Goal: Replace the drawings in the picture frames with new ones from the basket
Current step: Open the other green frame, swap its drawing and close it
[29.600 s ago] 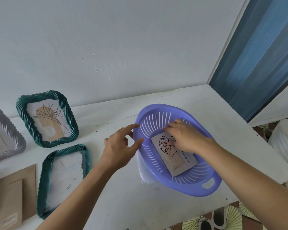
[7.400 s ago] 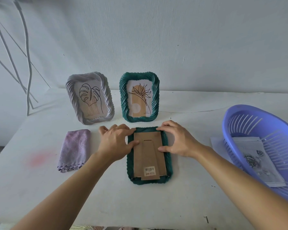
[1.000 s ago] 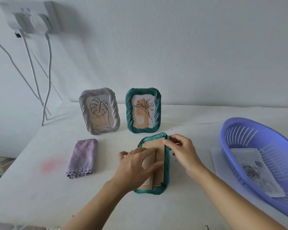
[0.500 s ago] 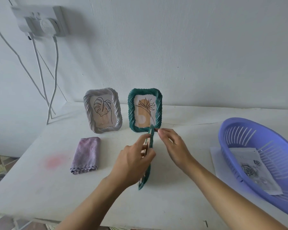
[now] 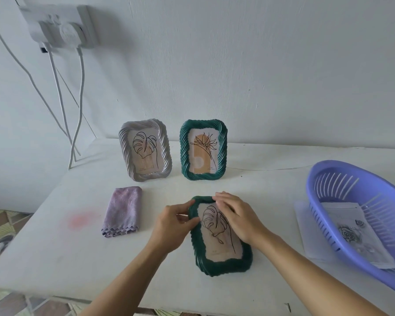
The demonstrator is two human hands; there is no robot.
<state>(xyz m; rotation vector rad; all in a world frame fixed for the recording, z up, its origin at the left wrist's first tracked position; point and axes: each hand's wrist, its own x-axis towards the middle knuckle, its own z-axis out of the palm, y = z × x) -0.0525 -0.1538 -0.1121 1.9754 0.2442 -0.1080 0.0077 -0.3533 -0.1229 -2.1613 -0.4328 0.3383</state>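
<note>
**Third frame faced up, both hands on it**

The dark green frame [image 5: 221, 238] with the leaf drawing [image 5: 217, 226] lay face up under the fingers. The left hand [image 5: 171, 226] pinched its upper left rim; the right hand [image 5: 237, 217] rested on its upper right part, fingers together. It looked light, stiff, probably glass-fronted, so the ribbed rim seemed the best hold. Beyond the fingertips stood the grey frame [image 5: 145, 151] and another green frame [image 5: 203, 149] on the white table [image 5: 55, 247], by a plain wall [image 5: 260, 65].

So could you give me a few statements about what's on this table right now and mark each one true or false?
1. Two frames stand upright by the wall: a grey frame and a green frame. True.
2. The frame in the hands lies face down. False: its leaf drawing faces up.
3. Both the left hand and right hand touch that frame. True.
4. The basket is empty. False: a rose drawing lies in it.
5. The cloth covers the grey frame. False: it lies folded in front of it.
</note>
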